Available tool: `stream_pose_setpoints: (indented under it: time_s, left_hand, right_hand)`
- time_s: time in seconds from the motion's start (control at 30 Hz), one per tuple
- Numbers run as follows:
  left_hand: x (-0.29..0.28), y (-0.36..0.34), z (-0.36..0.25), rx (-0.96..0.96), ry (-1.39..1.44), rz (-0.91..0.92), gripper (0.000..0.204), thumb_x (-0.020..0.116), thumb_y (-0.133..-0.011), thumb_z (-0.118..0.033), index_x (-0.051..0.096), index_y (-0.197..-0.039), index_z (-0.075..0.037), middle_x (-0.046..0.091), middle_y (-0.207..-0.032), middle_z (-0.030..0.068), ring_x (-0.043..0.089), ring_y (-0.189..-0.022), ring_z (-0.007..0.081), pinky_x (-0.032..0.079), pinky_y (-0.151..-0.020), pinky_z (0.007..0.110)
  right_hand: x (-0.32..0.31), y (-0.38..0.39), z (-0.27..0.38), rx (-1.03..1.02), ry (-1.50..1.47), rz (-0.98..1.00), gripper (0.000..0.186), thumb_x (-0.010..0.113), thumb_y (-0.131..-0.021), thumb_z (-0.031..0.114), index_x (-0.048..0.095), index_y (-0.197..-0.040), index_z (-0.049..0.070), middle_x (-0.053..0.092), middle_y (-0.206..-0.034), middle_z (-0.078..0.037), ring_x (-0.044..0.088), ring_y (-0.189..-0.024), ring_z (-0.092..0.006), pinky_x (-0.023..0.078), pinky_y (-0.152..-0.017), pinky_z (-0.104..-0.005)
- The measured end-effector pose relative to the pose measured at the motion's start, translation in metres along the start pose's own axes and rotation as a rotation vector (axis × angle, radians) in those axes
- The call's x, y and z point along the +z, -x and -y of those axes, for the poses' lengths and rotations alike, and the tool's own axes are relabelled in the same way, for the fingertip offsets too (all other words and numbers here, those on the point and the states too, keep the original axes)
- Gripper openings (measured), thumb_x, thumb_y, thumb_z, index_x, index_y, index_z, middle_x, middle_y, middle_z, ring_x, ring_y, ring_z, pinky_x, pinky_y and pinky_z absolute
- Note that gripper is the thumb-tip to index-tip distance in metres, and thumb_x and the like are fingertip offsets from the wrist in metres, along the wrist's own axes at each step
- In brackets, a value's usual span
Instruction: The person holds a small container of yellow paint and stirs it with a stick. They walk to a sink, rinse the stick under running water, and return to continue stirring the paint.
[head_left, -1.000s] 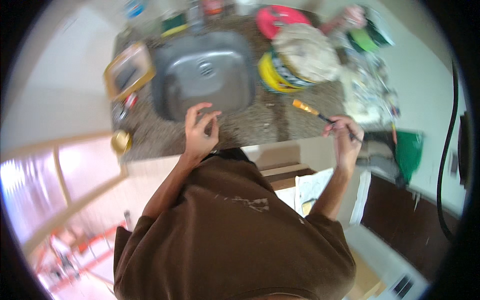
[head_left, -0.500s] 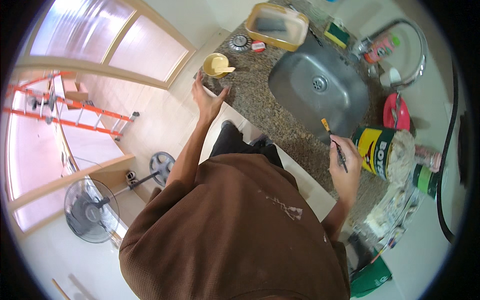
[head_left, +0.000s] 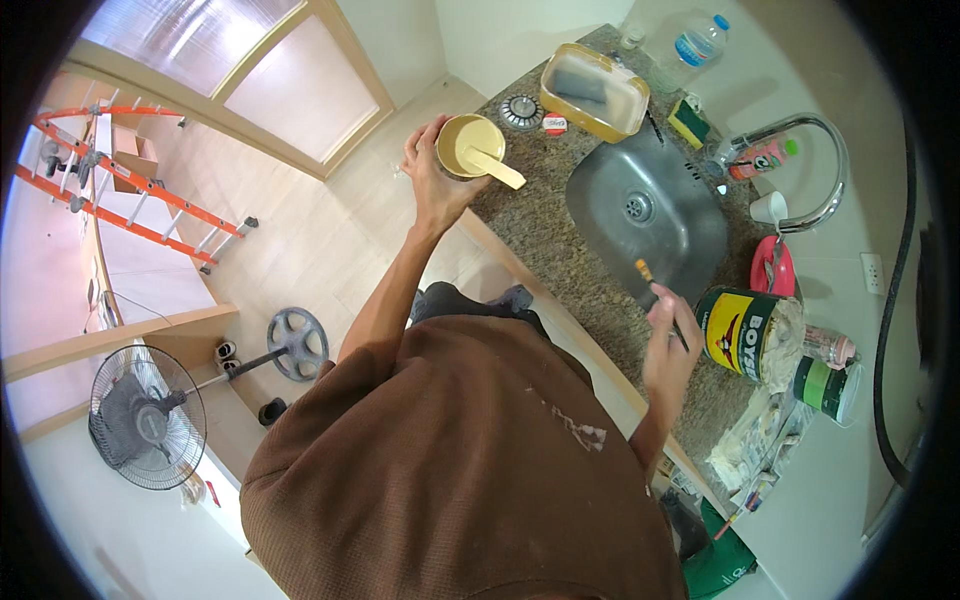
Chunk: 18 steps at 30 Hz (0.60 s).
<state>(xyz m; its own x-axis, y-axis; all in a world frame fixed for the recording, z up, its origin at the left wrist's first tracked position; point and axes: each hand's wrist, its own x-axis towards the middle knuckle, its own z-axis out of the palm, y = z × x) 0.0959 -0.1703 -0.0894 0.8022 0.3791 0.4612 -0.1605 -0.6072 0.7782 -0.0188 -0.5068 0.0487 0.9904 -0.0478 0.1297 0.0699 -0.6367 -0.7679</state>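
Note:
My left hand (head_left: 436, 190) is wrapped round a small yellow cup (head_left: 459, 137), tipped enough to show pale yellow paint inside. A flat cream stick (head_left: 498, 170) leans in it and sticks out over the rim. The cup is at the far left edge of the granite counter (head_left: 545, 240). In my right hand (head_left: 668, 350) is a slim paintbrush (head_left: 644, 270) with a dark handle, pinched between thumb and fingers. Its orange-tan bristles point away from me, over the near edge of the steel sink (head_left: 600, 190). Part of the handle is hidden by my fingers.
Beyond the sink stand a yellow-rimmed tray (head_left: 605, 128), a sponge (head_left: 688, 122) and a water bottle (head_left: 702, 42). A curved faucet (head_left: 838, 165) arches at the right, near a large paint can (head_left: 735, 330). An orange ladder (head_left: 150, 190) and a fan (head_left: 148, 418) stand left.
My left hand has closed round the yellow cup and lifted it off the counter, a little toward me. The brush has stayed near the sink's edge in my right hand. My view has shifted slightly.

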Motion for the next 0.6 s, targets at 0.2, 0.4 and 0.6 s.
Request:
stream_pose_setpoints:
  time_s: [0.2, 0.4, 0.6]
  left_hand:
    - [-0.069, 0.016, -0.035, 0.023, 0.118, -0.074, 0.092, 0.095, -0.054, -0.019, 0.053, -0.135, -0.007, 0.057, -0.134, 0.0100, 0.045, -0.129, 0.0330, 0.036, -0.111, 0.047]
    - [-0.147, 0.039, -0.027, 0.001, 0.228, -0.187, 0.096, 0.095, -0.052, -0.023, 0.050, -0.134, -0.007, 0.055, -0.130, 0.0122, 0.044, -0.125, 0.0334, 0.037, -0.108, 0.048]
    - [-0.223, 0.058, 0.000, -0.019, 0.113, -0.229, 0.098, 0.095, -0.051, -0.023, 0.048, -0.136, -0.007, 0.055, -0.132, 0.0134, 0.045, -0.126, 0.0347, 0.039, -0.107, 0.049]
  right_hand:
    - [0.078, -0.016, 0.053, -0.263, -0.111, 0.083, 0.027, 0.053, -0.108, 0.017, 0.062, -0.095, -0.005, 0.057, -0.087, -0.010, 0.056, -0.075, -0.0231, 0.048, -0.074, -0.0337]
    - [0.156, -0.006, 0.142, -0.120, -0.384, 0.434, 0.023, 0.077, -0.094, 0.012, 0.071, -0.111, -0.003, 0.060, -0.085, -0.003, 0.051, -0.069, -0.0064, 0.041, -0.058, -0.0230]
    - [0.217, 0.007, 0.217, -0.323, -0.297, 0.428, 0.010, 0.081, -0.086, 0.003, 0.077, -0.095, 0.002, 0.060, -0.073, 0.003, 0.038, -0.054, -0.0019, 0.029, -0.049, -0.0221]
